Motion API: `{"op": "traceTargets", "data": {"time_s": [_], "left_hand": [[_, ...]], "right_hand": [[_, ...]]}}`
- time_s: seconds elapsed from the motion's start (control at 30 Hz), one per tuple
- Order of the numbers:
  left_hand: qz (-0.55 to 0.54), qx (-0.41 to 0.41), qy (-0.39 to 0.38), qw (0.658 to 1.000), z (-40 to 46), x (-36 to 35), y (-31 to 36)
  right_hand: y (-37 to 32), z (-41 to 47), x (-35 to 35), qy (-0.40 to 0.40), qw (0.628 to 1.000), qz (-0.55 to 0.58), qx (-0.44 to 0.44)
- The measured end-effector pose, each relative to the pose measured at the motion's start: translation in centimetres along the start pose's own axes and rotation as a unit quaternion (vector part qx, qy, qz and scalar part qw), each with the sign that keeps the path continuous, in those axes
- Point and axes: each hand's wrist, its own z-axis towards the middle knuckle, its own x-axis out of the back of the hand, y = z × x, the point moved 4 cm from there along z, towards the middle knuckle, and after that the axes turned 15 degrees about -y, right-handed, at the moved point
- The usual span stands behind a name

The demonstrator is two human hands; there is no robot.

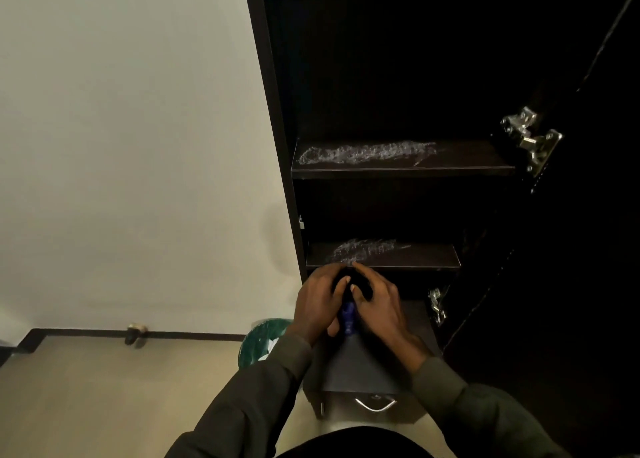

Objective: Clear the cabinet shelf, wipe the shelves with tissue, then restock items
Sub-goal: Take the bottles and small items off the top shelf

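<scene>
Two visible shelves, upper shelf point(401, 157) and lower shelf point(382, 255), bare but streaked white, so wiping apparently unfinished. Left hand point(317, 301) and right hand point(377, 301) both gripping a blue-and-black item point(348, 313) below the lower shelf. Restocking left.

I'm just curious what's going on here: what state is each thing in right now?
Cabinet door: swung open.
Upper shelf: bare, whitish smears.
Lower shelf: bare, whitish smears.
Left hand: grips a dark and blue object.
Right hand: grips the same object.
Small drawer: closed.
</scene>
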Motion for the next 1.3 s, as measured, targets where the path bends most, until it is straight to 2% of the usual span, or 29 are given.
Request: {"op": "traceTargets", "data": {"time_s": [0.2,0.53,0.7,1.03,1.17,1.23,1.3], "left_hand": [[-0.054,-0.071,0.093,0.992,1.9,5.3,5.1],[-0.105,-0.196,0.222,0.949,3.9,14.9,14.3],[-0.094,-0.241,0.265,0.929,5.0,19.6,17.6],[-0.049,-0.306,0.344,0.886,5.1,29.6,23.9],[-0.041,-0.331,0.390,0.858,5.0,33.3,26.4],[-0.034,-0.330,0.413,0.848,5.1,35.0,27.5],[-0.021,-0.308,0.423,0.852,5.5,36.6,28.5]], "right_hand": [[-5.5,1.2,5.0,0.096,0.992,0.054,0.059],[-15.4,1.5,13.7,0.182,0.958,0.129,0.182],[-19.5,1.9,18.0,0.215,0.942,0.115,0.232],[-27.1,1.4,26.2,0.288,0.893,0.112,0.326],[-29.8,0.9,29.7,0.324,0.870,0.104,0.356],[-31.1,0.8,31.3,0.339,0.862,0.097,0.364],[-32.2,0.9,32.7,0.351,0.860,0.087,0.361]]}}
